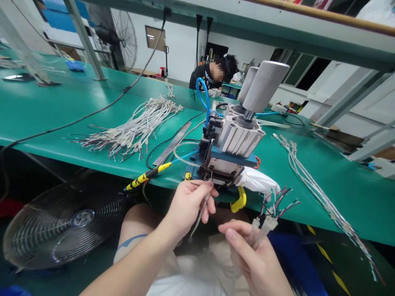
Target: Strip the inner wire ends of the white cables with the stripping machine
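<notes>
My left hand (189, 205) pinches a thin white cable (199, 216) and holds its tip up at the mouth of a small pneumatic press machine (231, 144) at the bench's front edge. My right hand (249, 255) grips a small bundle of white cables (267, 224) whose red, black and green wire ends (282, 201) fan out up and right. The machine has a ribbed silver cylinder block, blue air hoses (202, 96) and two grey knurled cylinders (265, 84) on top. A yellow hook (240, 201) hangs under the machine.
A large pile of white cables (135, 127) lies left on the green bench (61, 107); a line of cables (311, 181) lies right. A black fan (66, 224) stands below left. A metal ruler (173, 144) and black cords cross the bench. Another person (212, 74) sits behind.
</notes>
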Demonstrator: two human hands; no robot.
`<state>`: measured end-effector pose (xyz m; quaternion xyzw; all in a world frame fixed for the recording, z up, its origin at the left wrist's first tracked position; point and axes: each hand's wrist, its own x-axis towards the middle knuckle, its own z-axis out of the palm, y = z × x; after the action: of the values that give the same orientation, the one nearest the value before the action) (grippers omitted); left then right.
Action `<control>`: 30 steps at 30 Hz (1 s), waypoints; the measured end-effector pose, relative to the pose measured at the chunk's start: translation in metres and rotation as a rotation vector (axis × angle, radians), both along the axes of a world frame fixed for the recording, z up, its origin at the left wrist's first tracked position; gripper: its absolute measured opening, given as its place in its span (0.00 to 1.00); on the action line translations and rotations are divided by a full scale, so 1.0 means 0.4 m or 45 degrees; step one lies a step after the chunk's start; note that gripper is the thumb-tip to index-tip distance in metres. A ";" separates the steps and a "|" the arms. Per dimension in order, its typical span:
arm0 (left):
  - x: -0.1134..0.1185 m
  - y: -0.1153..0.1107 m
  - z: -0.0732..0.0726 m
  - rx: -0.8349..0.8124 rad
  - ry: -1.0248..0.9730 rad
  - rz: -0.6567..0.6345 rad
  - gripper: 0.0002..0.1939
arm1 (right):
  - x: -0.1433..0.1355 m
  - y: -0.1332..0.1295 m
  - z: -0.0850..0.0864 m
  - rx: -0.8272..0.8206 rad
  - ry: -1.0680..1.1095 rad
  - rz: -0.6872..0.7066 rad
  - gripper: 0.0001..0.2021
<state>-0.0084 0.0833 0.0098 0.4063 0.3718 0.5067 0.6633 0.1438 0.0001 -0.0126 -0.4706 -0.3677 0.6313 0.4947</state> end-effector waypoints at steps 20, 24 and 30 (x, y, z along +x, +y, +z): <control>-0.002 0.003 0.016 -0.099 -0.062 -0.016 0.16 | 0.001 -0.015 -0.020 -0.005 -0.010 0.064 0.15; -0.002 0.004 0.013 -0.095 -0.060 -0.015 0.16 | -0.003 -0.015 -0.019 -0.007 -0.004 0.066 0.15; -0.001 0.001 0.017 -0.091 -0.057 -0.011 0.16 | -0.005 -0.017 -0.019 -0.008 0.032 0.090 0.15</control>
<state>-0.0088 0.0838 0.0165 0.3726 0.3728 0.4993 0.6877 0.1417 -0.0066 -0.0201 -0.4511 -0.3758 0.6553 0.4752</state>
